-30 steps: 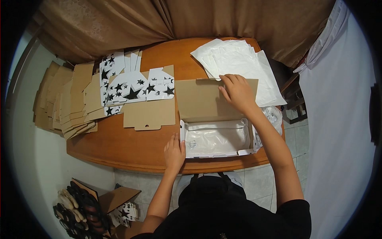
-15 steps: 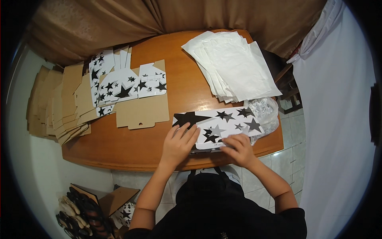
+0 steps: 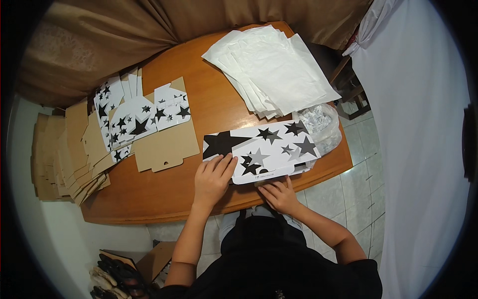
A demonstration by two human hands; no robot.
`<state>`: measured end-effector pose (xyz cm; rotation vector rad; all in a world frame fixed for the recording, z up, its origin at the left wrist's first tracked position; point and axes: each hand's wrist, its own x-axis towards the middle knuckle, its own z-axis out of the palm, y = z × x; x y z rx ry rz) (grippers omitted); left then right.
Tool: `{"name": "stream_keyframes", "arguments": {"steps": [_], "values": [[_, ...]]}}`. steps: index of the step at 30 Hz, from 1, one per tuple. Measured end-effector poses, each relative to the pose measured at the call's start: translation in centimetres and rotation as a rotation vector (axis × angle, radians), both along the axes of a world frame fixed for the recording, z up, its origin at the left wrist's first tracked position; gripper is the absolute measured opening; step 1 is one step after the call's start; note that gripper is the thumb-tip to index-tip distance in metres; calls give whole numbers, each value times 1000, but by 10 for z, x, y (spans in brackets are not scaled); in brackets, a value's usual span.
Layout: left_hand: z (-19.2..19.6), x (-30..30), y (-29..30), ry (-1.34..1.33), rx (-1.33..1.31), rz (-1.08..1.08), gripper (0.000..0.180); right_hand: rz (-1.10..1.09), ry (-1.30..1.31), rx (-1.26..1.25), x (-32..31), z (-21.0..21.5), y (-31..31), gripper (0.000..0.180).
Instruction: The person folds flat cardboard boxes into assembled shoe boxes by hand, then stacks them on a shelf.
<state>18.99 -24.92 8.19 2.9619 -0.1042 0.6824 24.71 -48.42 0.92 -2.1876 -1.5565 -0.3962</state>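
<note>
Brown curtain cloth hangs behind your round wooden bench [image 3: 149, 199], with white tiled floor below its near edge. Since half a second ago little has changed: the closed white box with black and grey stars [image 3: 261, 149] still lies flat at the near right of the bench, and your hands have only shifted a little along its near edge. A second ago that box was open, its brown flap raised under your right hand.

Your left hand [image 3: 213, 178] rests on the bench with its fingers [image 3: 225, 165] spread flat, pressing the box's near left corner. Your right hand [image 3: 280, 195] sits at the near edge below the box, fingers curled up against its underside; you cannot tell whether they pinch anything.

Just beyond the box's right end lies a crumpled clear plastic bag [image 3: 318, 124]. Farther back, a fanned stack of white sheets [image 3: 271, 70]. To the left, flat star-printed carton blanks [image 3: 132, 117] overlap a plain brown blank [image 3: 167, 147], beside piles of brown cardboard [image 3: 64, 149]
</note>
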Motion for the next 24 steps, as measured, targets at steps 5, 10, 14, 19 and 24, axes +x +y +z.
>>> {"name": "stream_keyframes", "arguments": {"steps": [5,10,14,19,24], "values": [[-15,-6,-2,9,21,24,35,161,206,-57,15,31,-5,33],[-35,-14,-4,22,36,49,38,47,84,-68,49,83,8,36],[-38,-13,-6,-10,13,57,38,76,53,-216,73,70,8,43],[-33,-12,-4,-8,15,39,37,82,8,-208,74,64,10,42],[-26,-11,-3,-1,34,52,35,80,1,-190,75,72,13,42]]}}
